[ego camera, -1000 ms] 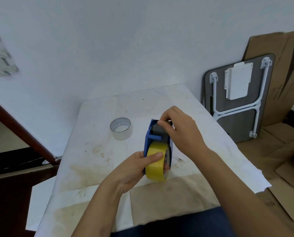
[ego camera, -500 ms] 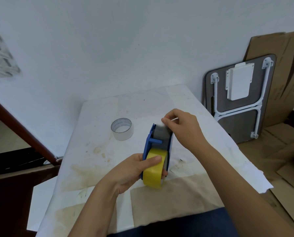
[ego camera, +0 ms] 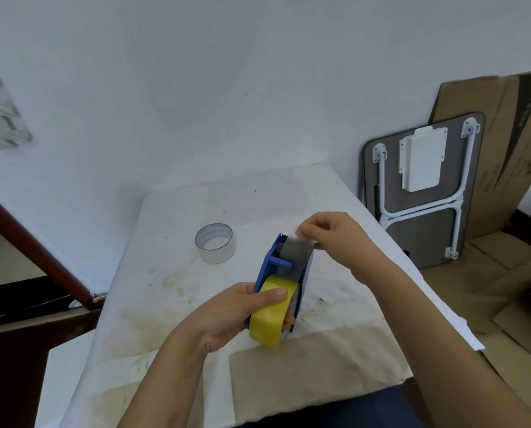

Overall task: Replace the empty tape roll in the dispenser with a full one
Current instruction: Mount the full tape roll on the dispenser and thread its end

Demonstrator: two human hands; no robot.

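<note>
A blue tape dispenser (ego camera: 270, 267) stands on the table, with a full yellow tape roll (ego camera: 272, 316) seated in its near end. My left hand (ego camera: 236, 313) grips the dispenser's near end, thumb lying over the yellow roll. My right hand (ego camera: 335, 239) pinches the free end of the tape (ego camera: 298, 248), which stretches up from the roll past the dispenser's far, toothed end. An empty, near-clear tape roll (ego camera: 215, 247) lies flat on the table to the left of the dispenser.
The white, stained table (ego camera: 165, 304) reaches the wall. A folded table (ego camera: 424, 193) and flattened cardboard (ego camera: 511, 168) lean on the wall at the right. More cardboard covers the floor at the right. A dark wooden rail (ego camera: 36, 242) runs at the left.
My right hand has lifted from the dispenser's far end and drawn the tape end up and to the right. My left hand keeps its grip; the dispenser has shifted slightly.
</note>
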